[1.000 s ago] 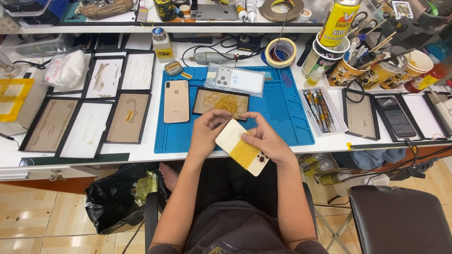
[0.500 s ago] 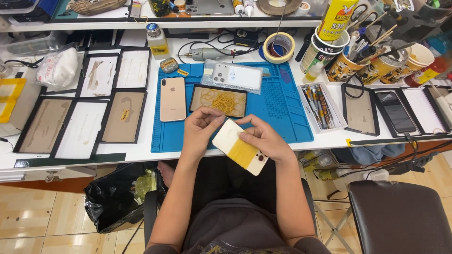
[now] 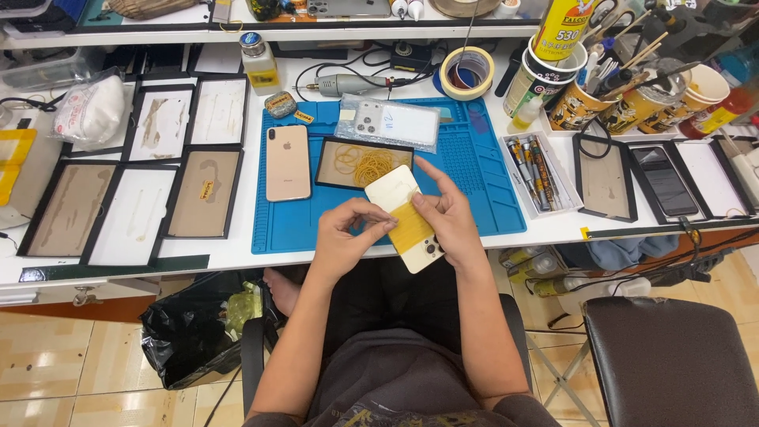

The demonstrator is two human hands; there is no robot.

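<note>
Two hands, left hand (image 3: pixel 341 237) and right hand (image 3: pixel 451 225), had their grip clamped on a phone back cover (image 3: pixel 403 217) above the blue mat (image 3: pixel 474 170).

Two hands (image 3: pixel 348 237) (image 3: pixel 451 221), two phones (image 3: pixel 403 217) (image 3: pixel 288 162)

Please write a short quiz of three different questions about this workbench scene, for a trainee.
1. True or false: both hands hold the cream phone back wrapped in yellow bands.
2. What lies in the black tray on the blue mat? A) screws B) rubber bands C) tweezers
3. Which thing lies face down left of that tray?

Key: 1. True: left hand and right hand both grip it. 2. B, rubber bands. 3. The gold phone.
</note>
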